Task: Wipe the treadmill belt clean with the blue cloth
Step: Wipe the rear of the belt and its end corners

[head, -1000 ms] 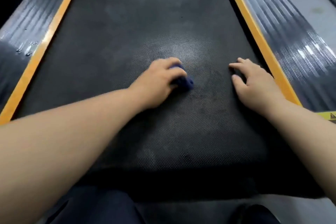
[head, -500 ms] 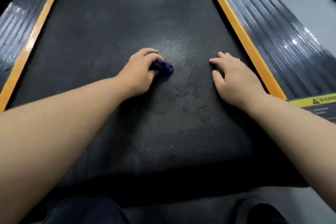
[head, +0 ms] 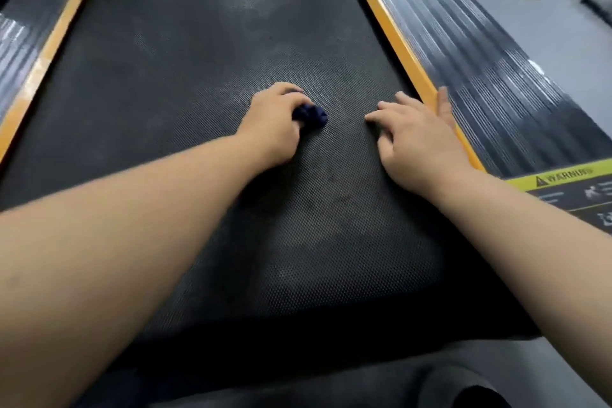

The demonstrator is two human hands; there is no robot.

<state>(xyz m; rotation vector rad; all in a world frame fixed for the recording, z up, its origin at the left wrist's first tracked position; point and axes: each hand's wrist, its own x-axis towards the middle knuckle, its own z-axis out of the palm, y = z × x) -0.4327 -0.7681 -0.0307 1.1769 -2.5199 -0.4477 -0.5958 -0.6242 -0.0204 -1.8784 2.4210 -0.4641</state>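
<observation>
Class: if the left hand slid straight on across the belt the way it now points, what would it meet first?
Probably the right hand. The left hand, clutching the blue cloth, points right and slightly forward, bare treadmill belt between them.

Dark treadmill belt [head: 205,83] (textured), blue cloth [head: 313,116], both hands resting
</observation>
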